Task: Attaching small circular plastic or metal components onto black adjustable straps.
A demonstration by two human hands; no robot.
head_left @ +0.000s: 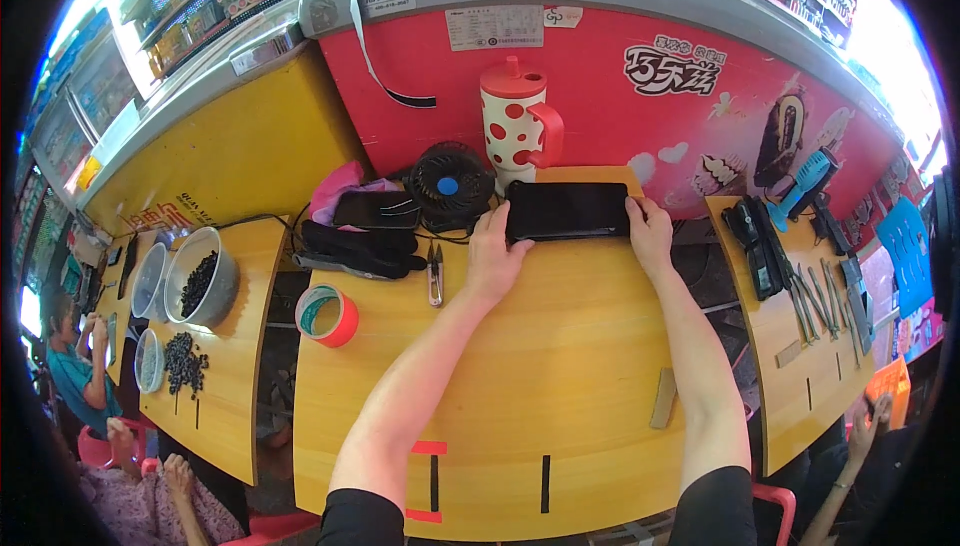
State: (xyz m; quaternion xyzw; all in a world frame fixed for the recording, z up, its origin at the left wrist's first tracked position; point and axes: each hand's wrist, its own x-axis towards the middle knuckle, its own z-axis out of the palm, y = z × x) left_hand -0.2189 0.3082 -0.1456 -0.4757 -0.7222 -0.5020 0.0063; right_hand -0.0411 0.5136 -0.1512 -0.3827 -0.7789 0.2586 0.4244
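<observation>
A flat black rectangular device (566,210), like a tablet or case, lies at the far edge of the yellow wooden table (540,366). My left hand (494,254) grips its left end and my right hand (650,233) grips its right end. Behind it stands a white mug with red dots and a red lid (515,124). A small black fan (449,184) sits just left of the device.
Small snips (435,272), a roll of red tape (327,314) and black pouches (365,236) lie to the left. A left table holds a bowl of dark beads (200,286). A right table holds tools (815,296). Other people sit at lower left and lower right.
</observation>
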